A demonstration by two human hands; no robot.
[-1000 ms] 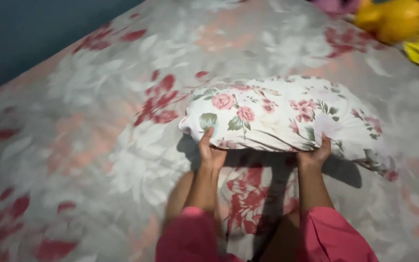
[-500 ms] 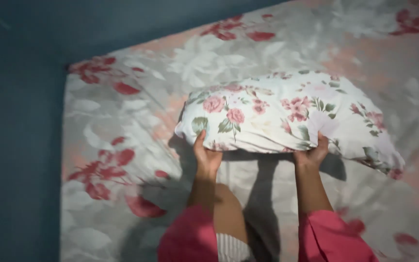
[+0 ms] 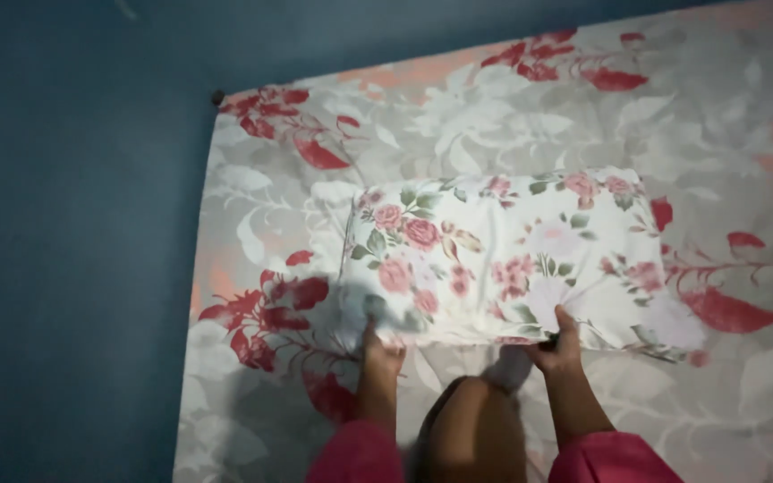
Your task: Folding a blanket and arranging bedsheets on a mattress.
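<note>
here's how it sits: both hands clamp the near long edge of the rose-print pillow [image 3: 503,259], which lies across the bed [image 3: 744,134] near the corner by the blue wall [image 3: 73,250]. the left hand [image 3: 379,351] has its grip closed on the pillow's left end, somewhat blurred; the right hand [image 3: 558,347] pinches the edge further right, thumb on top. holding it at two spread points keeps the soft pillow level and square to the flowered bedsheet [image 3: 261,206]. pink sleeves [image 3: 610,461] show below.
</note>
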